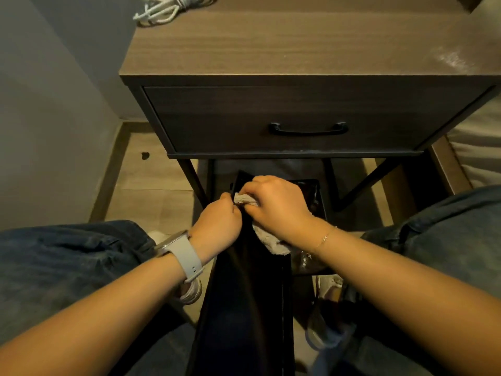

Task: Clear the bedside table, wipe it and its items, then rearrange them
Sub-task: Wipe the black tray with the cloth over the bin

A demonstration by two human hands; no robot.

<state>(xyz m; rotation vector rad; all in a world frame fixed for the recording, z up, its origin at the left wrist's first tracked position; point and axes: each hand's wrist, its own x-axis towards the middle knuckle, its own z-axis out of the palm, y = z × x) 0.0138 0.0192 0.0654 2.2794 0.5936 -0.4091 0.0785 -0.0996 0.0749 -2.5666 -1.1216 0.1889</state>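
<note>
Bedside table ahead; long dark panel runs away from person, left hand gripping edge, right hand clutching cloth at far end.

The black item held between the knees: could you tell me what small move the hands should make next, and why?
Probably draw the cloth back down the long black item toward the body. The right hand presses the cloth at the item's far end while the left hand grips its edge there, so the long near stretch seems left to wipe.
</note>
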